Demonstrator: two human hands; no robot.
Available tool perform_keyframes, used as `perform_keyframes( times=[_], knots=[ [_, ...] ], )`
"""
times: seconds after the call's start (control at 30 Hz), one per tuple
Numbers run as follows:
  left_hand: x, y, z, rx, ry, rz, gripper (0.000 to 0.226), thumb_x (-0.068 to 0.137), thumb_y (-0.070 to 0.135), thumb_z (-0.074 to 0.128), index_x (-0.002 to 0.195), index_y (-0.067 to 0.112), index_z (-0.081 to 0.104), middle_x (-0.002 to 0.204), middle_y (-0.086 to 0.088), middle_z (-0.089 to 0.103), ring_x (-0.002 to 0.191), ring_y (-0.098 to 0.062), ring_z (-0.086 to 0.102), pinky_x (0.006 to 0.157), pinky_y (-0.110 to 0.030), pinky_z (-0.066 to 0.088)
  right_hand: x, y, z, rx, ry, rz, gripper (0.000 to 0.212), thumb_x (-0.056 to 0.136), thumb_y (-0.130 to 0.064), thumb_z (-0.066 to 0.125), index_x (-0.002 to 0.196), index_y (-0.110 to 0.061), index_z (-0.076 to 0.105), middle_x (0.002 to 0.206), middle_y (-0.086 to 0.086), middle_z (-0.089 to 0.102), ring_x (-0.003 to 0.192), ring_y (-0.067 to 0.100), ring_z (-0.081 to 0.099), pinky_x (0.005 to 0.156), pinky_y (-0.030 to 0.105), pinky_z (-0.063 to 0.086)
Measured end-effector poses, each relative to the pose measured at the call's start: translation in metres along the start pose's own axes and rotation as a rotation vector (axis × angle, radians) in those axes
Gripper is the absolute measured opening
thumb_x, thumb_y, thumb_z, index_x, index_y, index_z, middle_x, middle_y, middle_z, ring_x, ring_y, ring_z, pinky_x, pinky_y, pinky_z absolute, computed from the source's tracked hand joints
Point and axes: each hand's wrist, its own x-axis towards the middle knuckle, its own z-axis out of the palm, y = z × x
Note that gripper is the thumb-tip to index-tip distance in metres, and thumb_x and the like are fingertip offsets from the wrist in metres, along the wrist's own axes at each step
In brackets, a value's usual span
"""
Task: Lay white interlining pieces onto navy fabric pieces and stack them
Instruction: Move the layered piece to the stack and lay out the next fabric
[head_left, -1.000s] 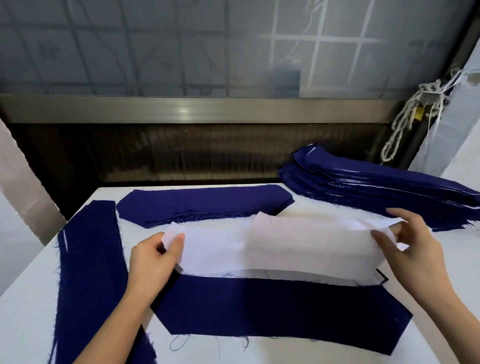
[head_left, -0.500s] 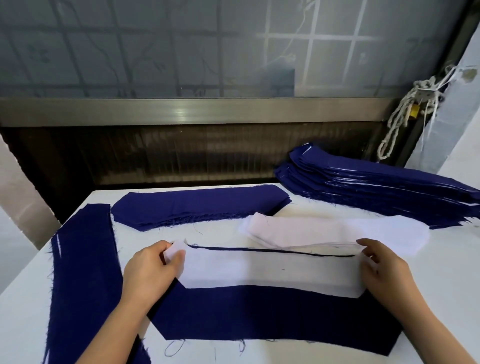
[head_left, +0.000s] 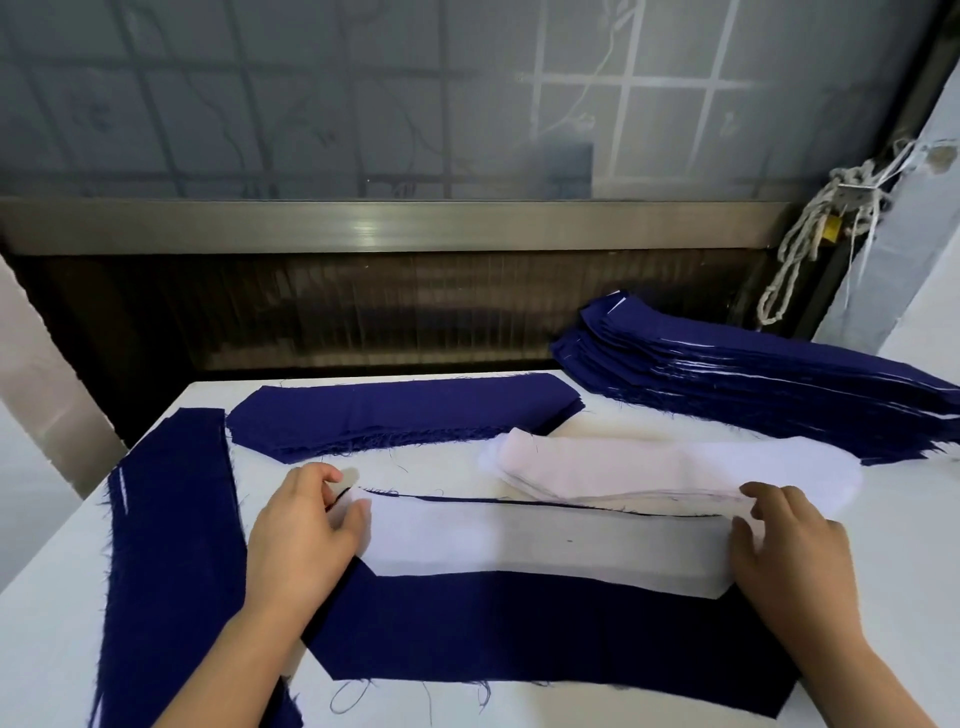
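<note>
The white interlining piece (head_left: 545, 545) lies flat across the far half of a navy fabric piece (head_left: 545, 639). Their far edges are nearly flush, with only a thin dark line of navy showing beyond the white. The near half of the navy piece is uncovered, with loose threads trailing from its front edge.

The left hand (head_left: 301, 540) is at the left end of the interlining with its fingers curled. Its thumb (head_left: 358, 512) lies on the white cloth and the forefinger bends over the corner, so the hand pinches that end. The right hand (head_left: 784, 551) is at the right end, fingers bent and close together, their tips curled round the white edge. Its thumb is hidden.

Just beyond the pair, touching their far edge on the right, sits a loose pile of white interlining pieces (head_left: 649, 467). Behind that, at the far right, a tall stack of navy pieces (head_left: 753, 384) shows thin white edges between its layers. A lower navy stack (head_left: 405, 415) lies at the back centre. A long navy strip (head_left: 171, 545) runs down the left side of the white table (head_left: 52, 597). A knotted rope (head_left: 810, 234) hangs by the window frame.
</note>
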Motion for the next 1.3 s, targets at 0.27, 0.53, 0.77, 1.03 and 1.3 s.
perform_keyframes(
  times=[0.27, 0.53, 0.77, 1.03, 1.3],
  knots=[
    [-0.02, -0.003, -0.049, 0.476, -0.29, 0.014, 0.06, 0.074, 0.089, 0.04, 0.083, 0.033, 0.06, 0.076, 0.018, 0.057, 0.084, -0.006, 0.053, 0.068, -0.025, 0.045, -0.046, 0.037, -0.013, -0.103, -0.044, 0.12, 0.03, 0.073, -0.027, 0.078, 0.067, -0.015, 0.051, 0.066, 0.01, 0.053, 0.061, 0.04, 0.057, 0.055, 0.04, 0.045],
    [-0.042, 0.008, -0.05, 0.309, -0.395, -0.045, 0.028, 0.089, 0.058, 0.06, 0.085, 0.03, 0.059, 0.082, 0.013, 0.059, 0.086, -0.009, 0.055, 0.072, -0.025, 0.046, -0.063, 0.021, -0.036, -0.049, -0.239, 0.038, 0.039, 0.064, -0.011, 0.084, 0.057, -0.022, 0.047, 0.059, 0.0, 0.046, 0.056, 0.038, 0.059, 0.052, 0.041, 0.045],
    [-0.033, 0.006, -0.072, 0.123, -0.671, -0.154, 0.011, 0.08, 0.037, 0.079, 0.08, 0.029, 0.071, 0.074, 0.01, 0.07, 0.069, -0.004, 0.064, 0.063, -0.019, 0.049, -0.06, 0.017, -0.062, 0.155, -0.394, 0.235, 0.041, 0.058, 0.001, 0.083, 0.051, -0.022, 0.049, 0.045, -0.007, 0.047, 0.048, 0.018, 0.049, 0.053, 0.032, 0.041],
    [-0.028, -0.007, -0.085, -0.089, -0.79, -0.164, 0.009, 0.082, 0.025, 0.08, 0.088, 0.018, 0.078, 0.089, 0.005, 0.076, 0.086, -0.01, 0.072, 0.087, -0.036, 0.055, -0.072, 0.032, -0.058, 0.451, -0.309, 0.308, 0.061, 0.065, 0.015, 0.071, 0.095, -0.037, 0.058, 0.067, -0.012, 0.067, 0.062, 0.008, 0.06, 0.057, 0.011, 0.041],
    [-0.027, -0.008, -0.089, -0.288, -0.871, -0.103, 0.011, 0.088, 0.019, 0.075, 0.092, 0.029, 0.077, 0.094, 0.002, 0.077, 0.09, -0.012, 0.073, 0.078, -0.02, 0.054, -0.07, 0.048, -0.045, 0.507, -0.241, 0.332, 0.062, 0.068, 0.026, 0.063, 0.105, -0.024, 0.062, 0.068, -0.004, 0.06, 0.06, 0.01, 0.056, 0.059, 0.003, 0.04]
  ],
)
